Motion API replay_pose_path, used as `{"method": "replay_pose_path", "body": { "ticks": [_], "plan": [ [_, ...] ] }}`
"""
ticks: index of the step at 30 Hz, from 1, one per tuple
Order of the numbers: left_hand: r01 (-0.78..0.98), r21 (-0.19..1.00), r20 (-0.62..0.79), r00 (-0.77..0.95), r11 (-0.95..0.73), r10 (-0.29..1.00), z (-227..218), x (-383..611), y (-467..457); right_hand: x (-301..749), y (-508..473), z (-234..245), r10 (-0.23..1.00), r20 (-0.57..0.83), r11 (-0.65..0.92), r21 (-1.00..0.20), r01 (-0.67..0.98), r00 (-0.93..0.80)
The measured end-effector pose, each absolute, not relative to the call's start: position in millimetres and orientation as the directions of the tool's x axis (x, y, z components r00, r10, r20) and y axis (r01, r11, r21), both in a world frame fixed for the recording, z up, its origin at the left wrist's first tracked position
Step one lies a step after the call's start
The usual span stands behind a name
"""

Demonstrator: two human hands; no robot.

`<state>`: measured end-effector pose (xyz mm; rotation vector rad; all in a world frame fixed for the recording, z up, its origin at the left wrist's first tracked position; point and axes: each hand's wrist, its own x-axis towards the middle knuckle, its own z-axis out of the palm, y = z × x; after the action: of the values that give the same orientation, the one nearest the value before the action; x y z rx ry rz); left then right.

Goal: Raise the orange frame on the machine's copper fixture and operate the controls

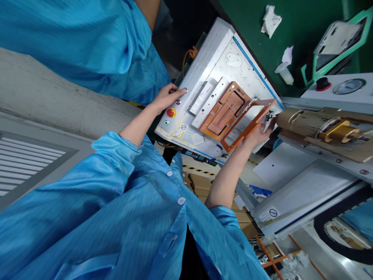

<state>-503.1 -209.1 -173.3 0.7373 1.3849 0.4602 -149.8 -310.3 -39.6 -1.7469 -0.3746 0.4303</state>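
Note:
My left hand [166, 97] lies on the white machine's control strip [186, 83], fingers stretched flat beside a silver button [177, 102] and just above a red stop button [171, 112]; it holds nothing. My right hand [262, 132] grips an orange rectangular frame [247, 121] by its outer edge, tilted up off the machine top. Under the frame, an orange fixture plate [225, 112] with a recessed copper-coloured pocket sits on the white machine deck [247, 74].
A person in a blue coat [96, 42] stands close at the upper left. A second machine with a brass clamp [339, 132] and a red knob [323, 83] is on the right. White bottle [284, 73], crumpled wipes [271, 19], cardboard boxes [201, 184] below.

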Motion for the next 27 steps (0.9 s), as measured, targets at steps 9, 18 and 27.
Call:
{"method": "replay_pose_path", "body": {
  "ticks": [9, 18, 27],
  "plan": [
    [0.096, 0.714, -0.699, 0.143, 0.693, 0.701, -186, -501, -211, -160, -311, -24, 0.444, -0.123, -0.252, -0.968, -0.008, 0.887],
    [0.097, 0.71, -0.704, 0.136, 0.698, 0.697, -187, -500, -211, -156, -315, -28, 0.438, -0.12, -0.251, -0.968, -0.007, 0.891],
    [0.094, 0.699, -0.714, 0.139, 0.709, 0.686, -184, -499, -209, -136, -320, -41, 0.416, -0.161, -0.203, -0.976, -0.081, 0.895]
  ]
}}
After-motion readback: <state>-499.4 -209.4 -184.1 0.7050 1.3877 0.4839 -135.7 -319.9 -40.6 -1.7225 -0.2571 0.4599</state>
